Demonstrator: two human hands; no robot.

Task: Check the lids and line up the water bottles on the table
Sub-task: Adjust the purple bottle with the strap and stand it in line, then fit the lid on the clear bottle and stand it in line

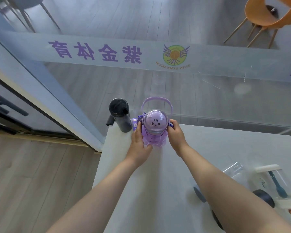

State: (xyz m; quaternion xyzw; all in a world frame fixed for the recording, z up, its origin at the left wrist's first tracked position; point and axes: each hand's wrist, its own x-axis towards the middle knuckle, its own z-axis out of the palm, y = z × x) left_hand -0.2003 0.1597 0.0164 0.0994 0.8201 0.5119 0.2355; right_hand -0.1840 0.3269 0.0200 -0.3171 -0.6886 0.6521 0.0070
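A purple bottle (155, 132) with a domed clear lid, a cat face and an upright carry handle stands near the far left corner of the white table (225, 148). My left hand (139, 145) grips its left side and my right hand (176, 137) grips its right side, just under the lid. A tall dark bottle (120, 115) with a black lid stands upright just left of it, at the table corner. At the right edge lie clear bottles (272, 184), partly hidden by my right forearm.
A glass wall with purple lettering (94, 51) runs right behind the table's far edge. An orange chair (267, 17) stands beyond the glass. The wood floor (32, 182) drops off left of the table. A grey door frame (45, 91) slants along the left.
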